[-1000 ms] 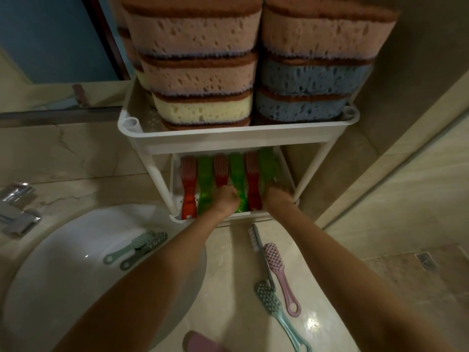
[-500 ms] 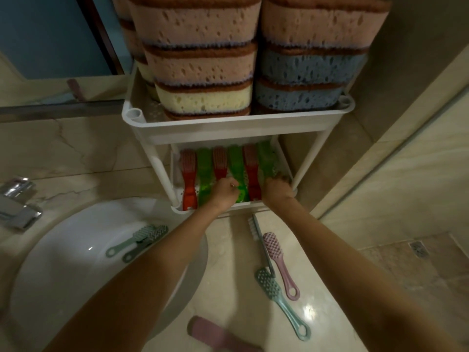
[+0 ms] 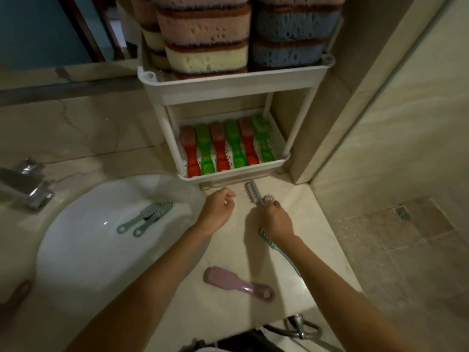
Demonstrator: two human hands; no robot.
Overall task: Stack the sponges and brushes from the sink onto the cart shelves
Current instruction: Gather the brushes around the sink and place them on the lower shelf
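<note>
A white cart [image 3: 228, 83] stands on the counter. Stacked sponges [image 3: 205, 34] fill its top shelf; red and green brushes [image 3: 234, 146] lie side by side on its lower shelf [image 3: 236, 174]. Two teal brushes [image 3: 147, 217] lie in the white sink [image 3: 83, 250]. My right hand [image 3: 276, 221] is on the counter in front of the cart, fingers curled over a grey brush [image 3: 253, 193] and a pink brush head [image 3: 267, 198]. A teal brush [image 3: 278, 252] pokes out under that wrist. My left hand [image 3: 218, 208] hovers beside it, loosely curled, holding nothing.
A pink brush [image 3: 238, 283] lies on the beige counter nearer to me. A chrome tap [image 3: 28, 184] sits left of the sink. A mirror runs along the back wall. To the right the counter ends at a tiled floor with a drain [image 3: 402, 213].
Both hands have pulled back out of the lower shelf to the counter. My right hand now closes over the brushes lying in front of the cart. The view has tilted down.
</note>
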